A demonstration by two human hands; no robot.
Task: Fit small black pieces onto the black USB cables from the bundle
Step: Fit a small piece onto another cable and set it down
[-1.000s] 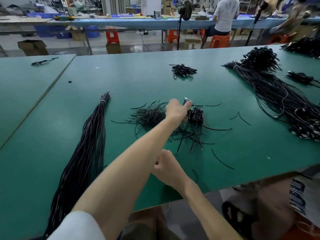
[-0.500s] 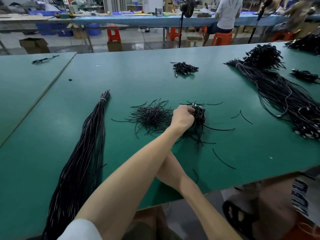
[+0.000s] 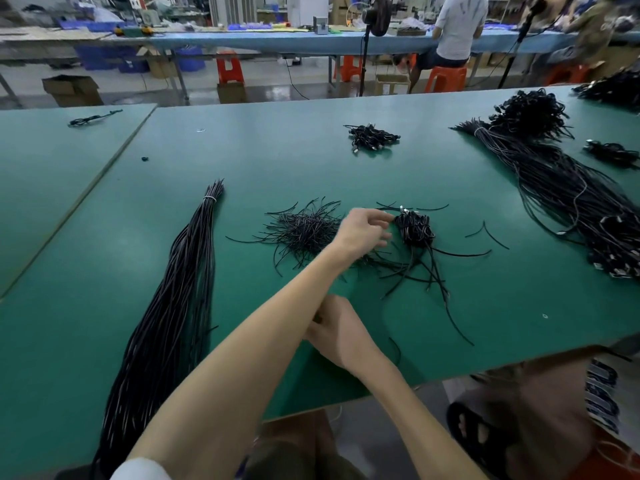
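Head view: a pickup step, I judge. With fingers loosely spread, the left hand (image 3: pixel 363 233) touches the dark clump (image 3: pixel 414 230) mid-table. The right hand (image 3: pixel 341 330) curls at 6 o'clock, and I cannot tell its grip. Next comes a clean pinch of one piece. The tied cable bundle (image 3: pixel 173 306) lies at 8 o'clock on the green table (image 3: pixel 104 209), with workshop benches (image 3: pixel 277 41) at 12.

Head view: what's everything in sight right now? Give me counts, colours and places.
table: one, green, foreground
tied bundle: one, black, left on the table
short strands: one pile, black, centre
coiled cables: one heap, black, right of the strands
small heap: one, black, far centre
large bundle: one, black, right side
stools: several, orange, floor behind
person: one, white shirt, far bench
left hand: one, at the coiled cables, fingers loose
right hand: one, near the front edge, fingers hidden by the left forearm
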